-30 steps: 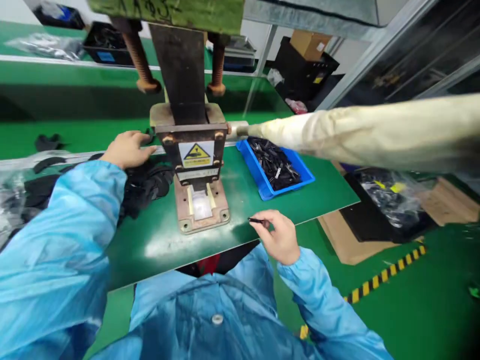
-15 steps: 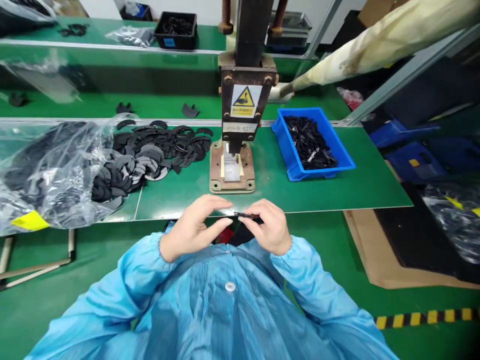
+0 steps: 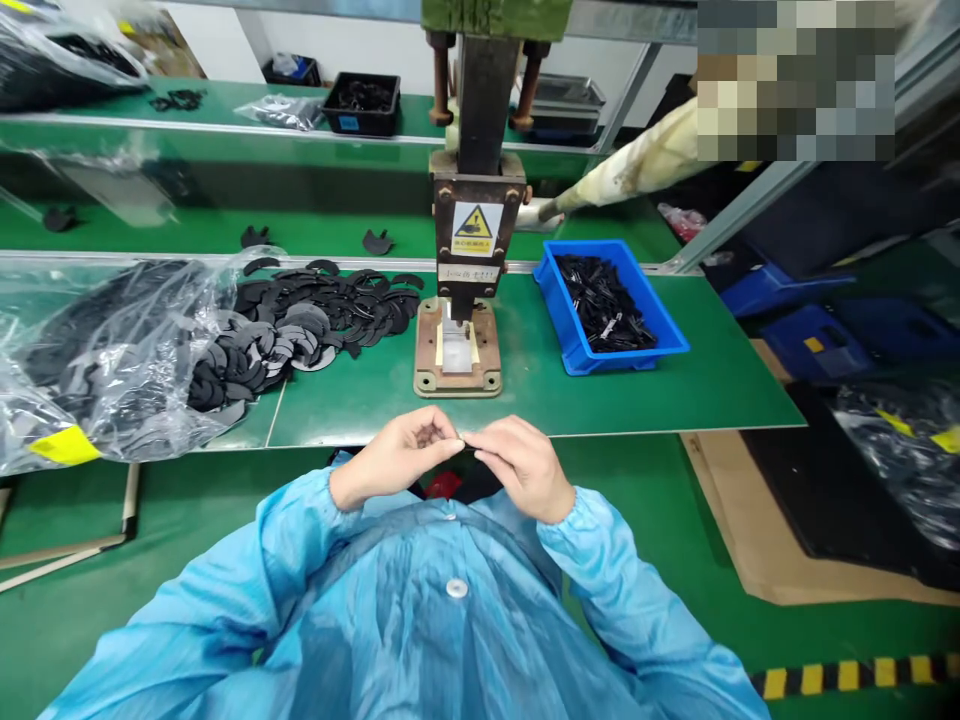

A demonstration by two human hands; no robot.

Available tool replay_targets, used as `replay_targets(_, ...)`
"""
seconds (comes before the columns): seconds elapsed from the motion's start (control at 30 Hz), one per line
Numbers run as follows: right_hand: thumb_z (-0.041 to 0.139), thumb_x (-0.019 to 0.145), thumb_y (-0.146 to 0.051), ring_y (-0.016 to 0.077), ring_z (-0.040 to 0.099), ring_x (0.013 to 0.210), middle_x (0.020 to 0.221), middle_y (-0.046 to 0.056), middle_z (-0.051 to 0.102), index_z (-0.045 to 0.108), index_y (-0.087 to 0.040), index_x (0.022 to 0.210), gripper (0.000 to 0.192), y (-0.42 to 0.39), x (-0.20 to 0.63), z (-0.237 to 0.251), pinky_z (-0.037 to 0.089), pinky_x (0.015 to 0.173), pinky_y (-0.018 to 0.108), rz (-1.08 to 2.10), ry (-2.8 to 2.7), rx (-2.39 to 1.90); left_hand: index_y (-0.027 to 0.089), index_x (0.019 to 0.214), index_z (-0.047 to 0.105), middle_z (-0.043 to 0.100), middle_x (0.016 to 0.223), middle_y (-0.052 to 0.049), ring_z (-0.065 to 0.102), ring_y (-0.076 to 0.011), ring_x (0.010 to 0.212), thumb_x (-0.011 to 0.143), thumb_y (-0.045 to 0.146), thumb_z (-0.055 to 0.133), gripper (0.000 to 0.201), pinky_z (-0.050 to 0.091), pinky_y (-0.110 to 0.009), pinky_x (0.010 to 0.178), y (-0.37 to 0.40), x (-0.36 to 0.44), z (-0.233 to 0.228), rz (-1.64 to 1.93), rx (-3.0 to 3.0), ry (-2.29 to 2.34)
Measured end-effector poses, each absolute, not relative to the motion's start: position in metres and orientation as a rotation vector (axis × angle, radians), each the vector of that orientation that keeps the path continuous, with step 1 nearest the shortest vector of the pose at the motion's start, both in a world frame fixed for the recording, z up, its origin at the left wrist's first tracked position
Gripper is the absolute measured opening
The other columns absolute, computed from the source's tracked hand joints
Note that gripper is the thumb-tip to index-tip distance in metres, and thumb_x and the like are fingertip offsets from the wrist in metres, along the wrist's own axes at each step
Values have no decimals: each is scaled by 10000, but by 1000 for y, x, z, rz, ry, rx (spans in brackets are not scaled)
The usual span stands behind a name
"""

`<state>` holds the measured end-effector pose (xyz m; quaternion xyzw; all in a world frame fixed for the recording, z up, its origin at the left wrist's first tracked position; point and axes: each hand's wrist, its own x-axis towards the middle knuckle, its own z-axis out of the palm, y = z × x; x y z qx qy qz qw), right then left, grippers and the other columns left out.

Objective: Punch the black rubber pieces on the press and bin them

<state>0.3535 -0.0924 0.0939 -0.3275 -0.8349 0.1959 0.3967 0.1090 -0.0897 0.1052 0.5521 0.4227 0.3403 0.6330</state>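
Both hands meet at the front edge of the green bench. My left hand [image 3: 409,453] is closed in a pinch, with thumb and fingertips at one end of a narrow black plastic piece [image 3: 469,447]. My right hand [image 3: 527,465] pinches the same piece from the other side. Fingers cover most of it, so its full shape is hidden. Just beyond the hands stands a press [image 3: 469,235], its ram above a metal base [image 3: 457,385] with a pale plate on it.
To the right of the press, a blue bin [image 3: 574,345] holds many thin black parts. Curved black pieces [image 3: 307,325] lie heaped at left beside a clear plastic bag [image 3: 112,400]. A black box [image 3: 364,122] stands on the back shelf. A wrapped pipe [image 3: 637,160] slants in at upper right.
My left hand has gone from spread thumb and fingers to a pinch on the black piece, which the right hand still holds. The whole view has shifted slightly.
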Motion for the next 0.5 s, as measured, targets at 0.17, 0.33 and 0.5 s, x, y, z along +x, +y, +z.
replay_targets(0.17,583,1021,-175,153,696,982,1064,34,747,683,-357,1394,427,-83,347,94,596,832,322,542,-2222,-684,201,880,598,634,737,18,577,-113,666,819,509,903,438,476,-261,652,-86,110,100,629,1116,760)
replay_targets(0.33,614,1012,-220,185,696,1083,1172,65,722,630,-341,1460,465,-58,358,116,620,929,364,450,-2254,-764,218,1059,625,696,884,-17,657,-136,753,821,489,893,450,543,-280,700,-65,107,94,829,1190,787)
replay_targets(0.5,665,1005,-329,227,681,1126,1162,91,682,653,-244,1381,386,-11,395,191,588,1034,447,136,-1747,-939,201,987,695,766,935,-79,736,-226,861,863,547,786,378,605,-375,831,7,88,82,1184,1412,1224)
